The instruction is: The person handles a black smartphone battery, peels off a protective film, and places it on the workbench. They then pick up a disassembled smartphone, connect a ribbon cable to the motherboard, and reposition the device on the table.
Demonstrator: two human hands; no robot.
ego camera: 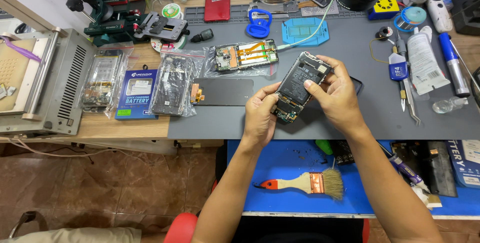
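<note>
An opened phone (301,87), back cover off with battery and circuit board exposed, is held tilted above the grey work mat (350,48), near its front edge. The lower end of the phone is gripped by the left hand (261,115), fingers curled together around the edge, thumb on top. The upper part is held by the right hand (339,95); its thumb is pressed flat on the battery and its fingers are wrapped around the far side and top corner.

A dark screen panel (223,92) is laid flat on the mat just left of the hands. Behind it, a second stripped phone frame in a clear bag (245,55) is seen, with a blue suction cup (258,24) and a blue moulded plate (304,31) further back. A boxed battery (136,94) and bagged parts (172,85) are placed on the wooden bench at left. Tweezers (410,103) and a white tube (424,63) are lying at the right of the mat, well apart from the hands. A paintbrush with a red handle tip (305,182) is resting on the blue lower shelf (280,158), beneath the forearms.
</note>
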